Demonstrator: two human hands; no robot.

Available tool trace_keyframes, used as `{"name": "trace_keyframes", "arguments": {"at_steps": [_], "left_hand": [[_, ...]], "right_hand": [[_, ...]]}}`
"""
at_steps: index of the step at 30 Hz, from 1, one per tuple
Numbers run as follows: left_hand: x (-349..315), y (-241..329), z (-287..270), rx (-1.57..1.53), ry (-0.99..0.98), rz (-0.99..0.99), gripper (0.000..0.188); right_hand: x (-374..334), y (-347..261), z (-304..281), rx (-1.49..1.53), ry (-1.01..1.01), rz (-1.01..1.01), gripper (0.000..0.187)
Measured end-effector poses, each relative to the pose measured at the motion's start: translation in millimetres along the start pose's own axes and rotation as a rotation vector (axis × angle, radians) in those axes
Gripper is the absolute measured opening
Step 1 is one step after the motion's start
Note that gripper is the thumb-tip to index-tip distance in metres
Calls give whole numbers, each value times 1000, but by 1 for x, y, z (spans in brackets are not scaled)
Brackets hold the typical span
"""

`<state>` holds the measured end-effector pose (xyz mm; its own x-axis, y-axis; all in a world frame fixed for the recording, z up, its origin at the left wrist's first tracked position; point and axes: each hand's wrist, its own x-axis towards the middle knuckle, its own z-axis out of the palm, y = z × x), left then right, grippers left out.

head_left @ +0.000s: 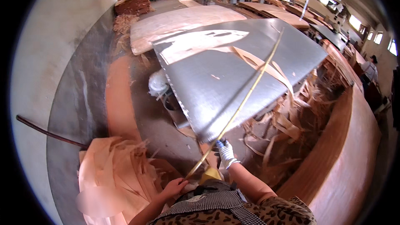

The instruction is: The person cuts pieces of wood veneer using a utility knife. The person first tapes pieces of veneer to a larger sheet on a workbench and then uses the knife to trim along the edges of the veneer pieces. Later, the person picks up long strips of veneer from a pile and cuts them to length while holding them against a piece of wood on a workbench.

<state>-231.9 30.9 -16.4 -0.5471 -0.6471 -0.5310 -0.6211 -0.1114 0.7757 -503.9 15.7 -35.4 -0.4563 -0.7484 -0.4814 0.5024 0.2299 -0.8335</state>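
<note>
Fingers of the bare left hand are pinching the yellow pole; the gloved right hand's are touching it, closure unclear. It is crossing the metal bench; work is apparently sitting partway, veneer strips lying loose.

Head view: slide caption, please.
Bare left hand and gloved right hand at a long yellow pole over a grey tabletop.

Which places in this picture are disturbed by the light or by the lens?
Head view: a bright patch whitens part of the grey tabletop; the yellow pole has a soft shadow along its left; far windows look washed out; the wall's dark band bends; a blurred oval covers some thin sheets, lower left.
</note>
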Motion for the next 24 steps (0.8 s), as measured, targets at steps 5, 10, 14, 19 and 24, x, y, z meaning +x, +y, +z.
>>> {"name": "trace_keyframes", "arguments": {"at_steps": [5, 10, 14, 19, 24], "left_hand": [[37, 31, -85, 145, 294, 130, 32], [76, 36, -164, 184, 339, 86, 32], [125, 20, -220, 59, 322, 125, 29], [223, 13, -325, 21, 345, 174, 27], [276, 26, -474, -23, 407, 132, 22]], "right_hand": [[99, -37, 70, -16, -17, -58, 21], [150, -62, 146, -76, -64, -36, 20], [189, -79, 201, -72, -160, -54, 19], [261, -102, 241, -101, -82, -69, 18], [357, -82, 272, -374, 394, -2, 21]]}}
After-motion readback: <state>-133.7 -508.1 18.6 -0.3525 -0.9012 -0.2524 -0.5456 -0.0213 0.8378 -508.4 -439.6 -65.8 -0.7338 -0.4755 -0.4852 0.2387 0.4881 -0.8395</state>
